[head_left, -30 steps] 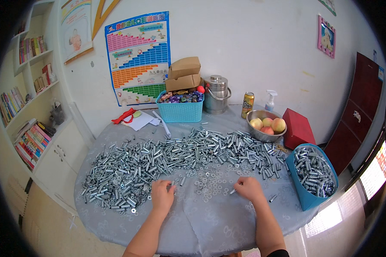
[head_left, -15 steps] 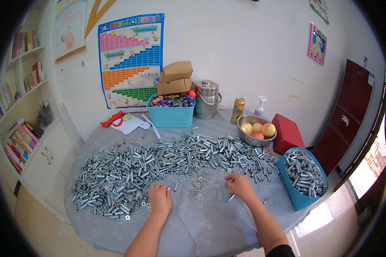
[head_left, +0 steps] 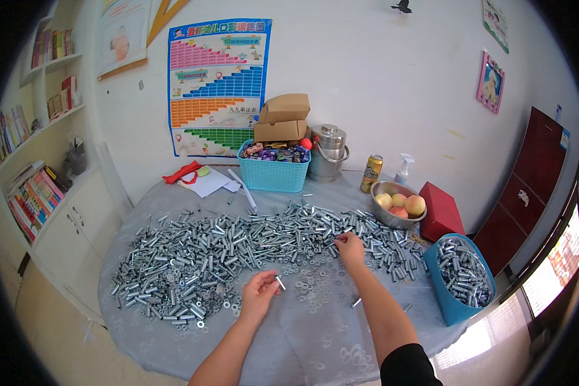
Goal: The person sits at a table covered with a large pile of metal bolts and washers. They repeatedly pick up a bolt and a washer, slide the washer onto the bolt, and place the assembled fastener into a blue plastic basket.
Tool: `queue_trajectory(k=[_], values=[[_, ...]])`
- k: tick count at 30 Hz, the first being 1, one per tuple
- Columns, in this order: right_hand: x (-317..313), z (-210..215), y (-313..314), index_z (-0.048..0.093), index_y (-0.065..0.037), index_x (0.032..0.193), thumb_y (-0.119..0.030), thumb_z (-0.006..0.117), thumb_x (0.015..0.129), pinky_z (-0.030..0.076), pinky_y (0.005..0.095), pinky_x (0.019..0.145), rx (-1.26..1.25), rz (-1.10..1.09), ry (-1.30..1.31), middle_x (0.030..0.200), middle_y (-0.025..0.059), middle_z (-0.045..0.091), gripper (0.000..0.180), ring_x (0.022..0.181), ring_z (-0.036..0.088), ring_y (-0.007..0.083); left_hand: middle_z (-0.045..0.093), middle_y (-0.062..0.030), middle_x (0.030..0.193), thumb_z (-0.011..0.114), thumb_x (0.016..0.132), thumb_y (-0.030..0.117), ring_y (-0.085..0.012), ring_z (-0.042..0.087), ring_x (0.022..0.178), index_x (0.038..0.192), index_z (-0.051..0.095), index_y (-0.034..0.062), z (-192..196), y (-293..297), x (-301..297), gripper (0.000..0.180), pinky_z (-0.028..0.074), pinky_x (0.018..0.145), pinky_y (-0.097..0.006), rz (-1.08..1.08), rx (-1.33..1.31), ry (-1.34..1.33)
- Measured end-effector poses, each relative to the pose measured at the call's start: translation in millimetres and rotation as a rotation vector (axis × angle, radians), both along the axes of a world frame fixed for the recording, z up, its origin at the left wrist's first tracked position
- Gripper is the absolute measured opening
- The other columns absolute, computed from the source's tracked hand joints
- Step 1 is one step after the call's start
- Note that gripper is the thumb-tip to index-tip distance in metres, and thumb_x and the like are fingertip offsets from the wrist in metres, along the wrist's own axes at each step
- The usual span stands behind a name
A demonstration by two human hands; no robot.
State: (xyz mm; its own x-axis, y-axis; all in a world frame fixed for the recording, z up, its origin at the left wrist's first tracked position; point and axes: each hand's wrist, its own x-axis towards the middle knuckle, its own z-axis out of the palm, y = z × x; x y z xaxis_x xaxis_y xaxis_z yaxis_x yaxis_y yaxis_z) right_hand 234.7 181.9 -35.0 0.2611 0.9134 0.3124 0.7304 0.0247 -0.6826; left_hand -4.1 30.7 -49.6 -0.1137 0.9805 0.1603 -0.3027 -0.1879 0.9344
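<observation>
Heap of metal pieces point(head_left: 206, 262) sprawling over the grey tabletop point(head_left: 289, 350); left hand point(head_left: 257, 294) just in front, pinching one slim metal pin point(head_left: 280, 282) at its fingertips; loose washers point(head_left: 312, 289) next; right hand point(head_left: 350, 249) at the heap, fingers curled, grip impossible to tell; filled blue bin point(head_left: 453, 312) far right!

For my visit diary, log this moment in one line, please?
left hand: holds metal piece | right hand: at metal pile | blue bin: holds metal parts

The right hand point(head_left: 350, 249) has reached forward to the metal pile point(head_left: 238, 238).
</observation>
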Motion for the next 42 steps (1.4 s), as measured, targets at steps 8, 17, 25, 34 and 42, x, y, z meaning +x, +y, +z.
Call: queue_trajectory(k=[8, 17, 25, 34, 42], values=[[-6, 25, -57, 0.060, -0.002, 0.090, -0.009, 0.067, 0.076, 0.042, 0.0213, 0.059, 0.203, 0.246, 0.278, 0.074, 0.0027, 0.061, 0.017, 0.066, 0.053, 0.0079, 0.061, -0.0102, 0.090, 0.057, 0.082, 0.002, -0.0174, 0.060, 0.082, 0.101, 0.054, -0.0007, -1, -6, -5, 0.020, 0.050, 0.074, -0.028, -0.066, -0.147, -0.194], [-35, 22, -130, 0.060, -0.002, 0.091, -0.003, 0.067, 0.076, 0.045, 0.0205, 0.069, 0.046, 0.593, 0.632, 0.083, 0.0018, 0.061, 0.017, 0.074, 0.055, 0.0074, 0.059, -0.0140, 0.095, 0.056, 0.081, -0.003, -0.0244, 0.061, 0.087, 0.100, 0.051, -0.0024, 4, -10, 6, 0.019, 0.051, 0.082, -0.034, -0.194, -0.214, -0.391], [-39, 17, -133, 0.058, -0.001, 0.092, -0.002, 0.066, 0.076, 0.045, 0.0205, 0.069, 0.036, 0.593, 0.618, 0.086, 0.0021, 0.061, 0.018, 0.076, 0.055, 0.0076, 0.060, -0.0135, 0.093, 0.058, 0.080, -0.002, -0.0237, 0.061, 0.086, 0.097, 0.053, -0.0023, 4, -13, 9, 0.018, 0.050, 0.082, -0.035, -0.218, -0.248, -0.385], [-41, 13, -131, 0.059, -0.001, 0.090, -0.001, 0.067, 0.075, 0.045, 0.0206, 0.070, 0.032, 0.614, 0.706, 0.086, 0.0030, 0.061, 0.017, 0.078, 0.055, 0.0082, 0.061, -0.0097, 0.091, 0.061, 0.078, -0.001, -0.0189, 0.060, 0.085, 0.094, 0.056, 0.0003, 2, -16, 15, 0.017, 0.048, 0.082, -0.030, -0.240, -0.243, -0.180], [-42, 26, -142, 0.064, -0.002, 0.089, -0.007, 0.066, 0.077, 0.045, 0.0261, 0.074, 0.070, 0.733, 0.372, 0.092, 0.0055, 0.063, 0.014, 0.082, 0.057, 0.0139, 0.061, -0.0082, 0.093, 0.065, 0.075, -0.001, -0.0131, 0.059, 0.083, 0.098, 0.055, 0.0009, 9, -21, 23, 0.025, 0.048, 0.076, -0.023, -0.186, -0.065, 0.004]])
